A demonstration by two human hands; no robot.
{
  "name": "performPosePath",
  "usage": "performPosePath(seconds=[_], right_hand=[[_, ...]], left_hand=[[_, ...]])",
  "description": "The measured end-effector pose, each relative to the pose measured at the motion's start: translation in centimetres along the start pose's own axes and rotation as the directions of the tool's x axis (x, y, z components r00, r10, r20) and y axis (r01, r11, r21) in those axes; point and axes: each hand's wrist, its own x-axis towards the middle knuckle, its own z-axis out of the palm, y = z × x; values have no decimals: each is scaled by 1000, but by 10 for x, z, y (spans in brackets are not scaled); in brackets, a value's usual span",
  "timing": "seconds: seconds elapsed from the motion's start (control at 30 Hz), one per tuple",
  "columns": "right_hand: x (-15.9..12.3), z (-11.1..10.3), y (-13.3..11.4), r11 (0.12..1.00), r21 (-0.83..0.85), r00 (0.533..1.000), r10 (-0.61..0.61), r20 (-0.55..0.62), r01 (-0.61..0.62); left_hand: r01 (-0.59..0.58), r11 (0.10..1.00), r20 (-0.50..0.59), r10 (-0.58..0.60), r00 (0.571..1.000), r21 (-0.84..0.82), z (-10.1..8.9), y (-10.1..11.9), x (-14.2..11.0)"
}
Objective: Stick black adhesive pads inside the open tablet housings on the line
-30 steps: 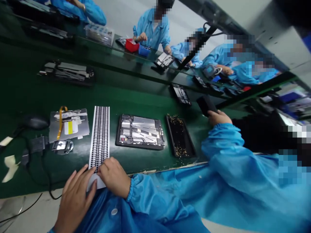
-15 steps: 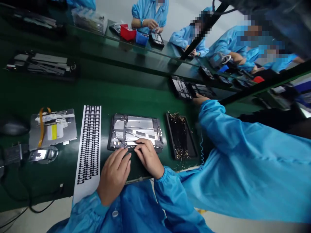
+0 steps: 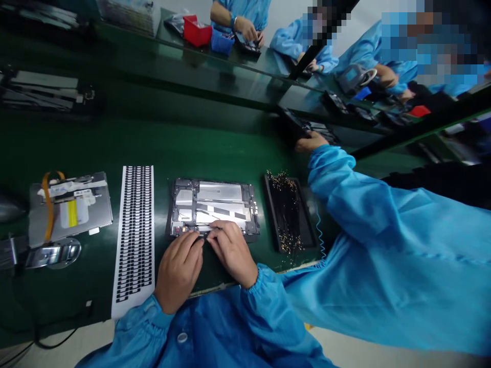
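Observation:
An opened tablet (image 3: 220, 192) lies in front of me in a dark holder, its silvery inner parts facing up. At its near edge, left of the middle, my left hand (image 3: 179, 268) has its fingers bent and pressed together. My right hand (image 3: 235, 253) is beside it, thumb and forefinger pinched at the same edge. Whatever lies between the fingertips of either hand is too small or hidden to make out. Just right of the tablet stands a black tray (image 3: 310, 232) of thin black cables (image 3: 286, 209) with gold-coloured ends.
Left of the tablet lies a sheet of small black stickers (image 3: 134, 230). Further left are a metal panel (image 3: 92, 204) with an orange ribbon cable and a shiny metal piece (image 3: 53, 254). A co-worker's arm (image 3: 345, 189) reaches in from the right, holding a dark device (image 3: 291, 125).
The co-worker's hand has lifted and tilted a device at the back right. My two hands stay at the tablet's near edge, fingertips slightly shifted. The view has turned a little.

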Motion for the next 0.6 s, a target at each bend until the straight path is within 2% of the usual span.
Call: performPosePath(seconds=[0.23,0.5,0.6], right_hand=[[3,-1,-1,1000,-29,1000,-1,13,2],[7,-2,0,999,-40,999,-29,41,31],[6,-5,4,999,19,998,-40,41,39]], left_hand=[[-10,1000,-4,10,1000,22,1,-1,0],[-14,997,42,11,999,78,2,-1,0],[-20,993,53,14,998,118,1,1,0]])
